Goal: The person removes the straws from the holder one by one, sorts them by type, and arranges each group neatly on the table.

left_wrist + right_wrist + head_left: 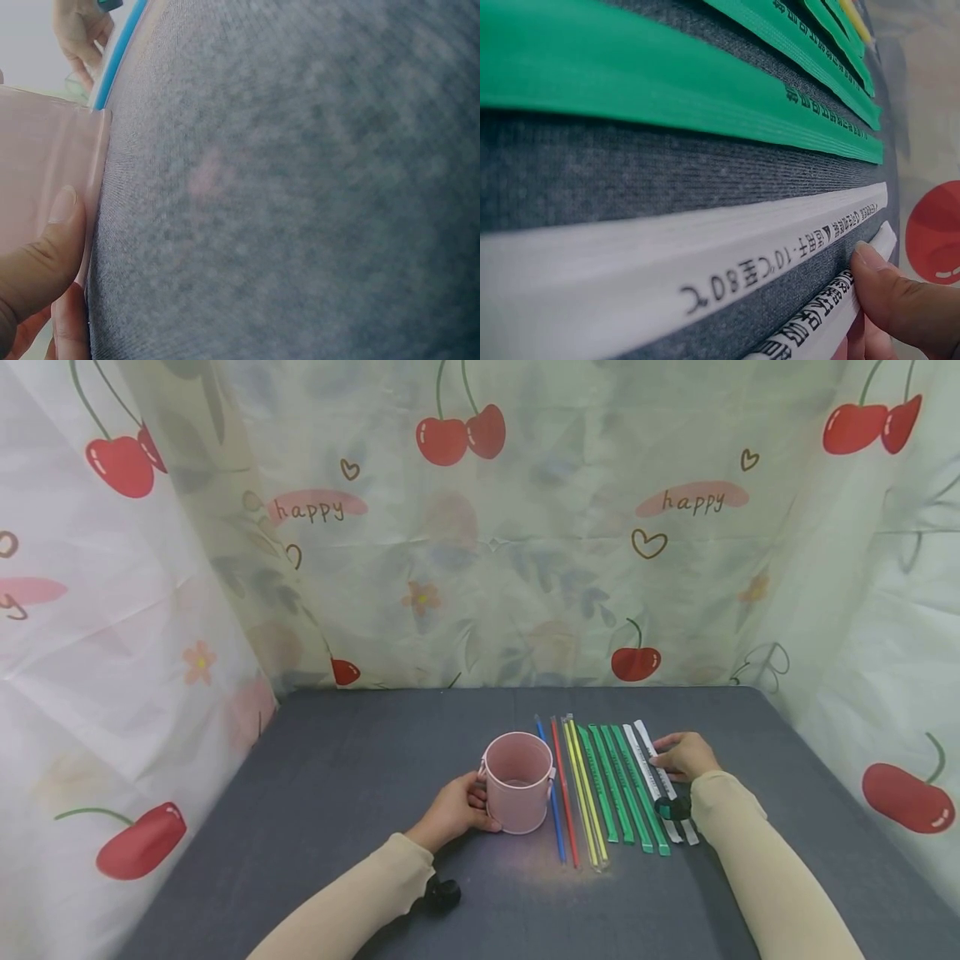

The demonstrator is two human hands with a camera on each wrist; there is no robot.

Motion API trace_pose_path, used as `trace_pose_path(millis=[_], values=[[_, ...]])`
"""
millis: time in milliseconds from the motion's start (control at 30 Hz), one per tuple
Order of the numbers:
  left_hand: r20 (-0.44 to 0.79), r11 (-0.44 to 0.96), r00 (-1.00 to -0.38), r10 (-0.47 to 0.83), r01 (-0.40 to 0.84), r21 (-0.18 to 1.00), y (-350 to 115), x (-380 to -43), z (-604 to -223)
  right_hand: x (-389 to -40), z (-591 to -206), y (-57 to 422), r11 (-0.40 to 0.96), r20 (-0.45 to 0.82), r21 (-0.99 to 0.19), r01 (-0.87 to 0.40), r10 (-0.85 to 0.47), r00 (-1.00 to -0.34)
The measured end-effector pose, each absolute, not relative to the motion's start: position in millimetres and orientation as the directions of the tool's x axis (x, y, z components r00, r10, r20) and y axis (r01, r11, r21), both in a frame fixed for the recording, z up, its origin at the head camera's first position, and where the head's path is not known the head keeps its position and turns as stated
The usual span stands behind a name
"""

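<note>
A small pink bucket (517, 810) stands upright on the table, its open top showing. My left hand (454, 810) grips it low on its left side; the thumb lies on the wall in the left wrist view, with fingers by the base. Over on the right, my right hand (688, 755) pinches the outermost white paper-wrapped straw (821, 319) near its far end, thumb on top. Beside it lies a second white-wrapped straw (727, 259). Further left are several green-wrapped straws (618, 785), two yellow straws (587, 802), a red straw (566, 793) and a blue straw (557, 822).
A dark grey cloth covers the table (337, 760). Curtains (510, 593) printed with cherries hang behind and on both sides. The straws lie roughly parallel, in a row just right of the bucket.
</note>
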State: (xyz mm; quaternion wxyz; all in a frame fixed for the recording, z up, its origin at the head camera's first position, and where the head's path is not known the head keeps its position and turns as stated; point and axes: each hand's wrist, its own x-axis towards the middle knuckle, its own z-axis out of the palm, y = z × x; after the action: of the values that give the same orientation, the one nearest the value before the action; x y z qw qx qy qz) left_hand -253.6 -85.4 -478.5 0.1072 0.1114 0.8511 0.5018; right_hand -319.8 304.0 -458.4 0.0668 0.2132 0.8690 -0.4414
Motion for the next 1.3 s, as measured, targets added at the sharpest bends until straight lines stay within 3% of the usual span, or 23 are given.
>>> trace_pose_path(millis=[500, 1300], values=[[-0.072, 0.469, -0.95, 0.303, 0.083, 0.88, -86, -256, -482, -319, -456, 306, 0.565, -0.289, -0.705, 0.428, 0.322, -0.902], [-0.088, 0.491, -0.951, 0.296, 0.072, 0.868, -86, -254, -479, -321, -461, 314, 0.492, -0.338, -0.738, 0.462, 0.324, -0.884]])
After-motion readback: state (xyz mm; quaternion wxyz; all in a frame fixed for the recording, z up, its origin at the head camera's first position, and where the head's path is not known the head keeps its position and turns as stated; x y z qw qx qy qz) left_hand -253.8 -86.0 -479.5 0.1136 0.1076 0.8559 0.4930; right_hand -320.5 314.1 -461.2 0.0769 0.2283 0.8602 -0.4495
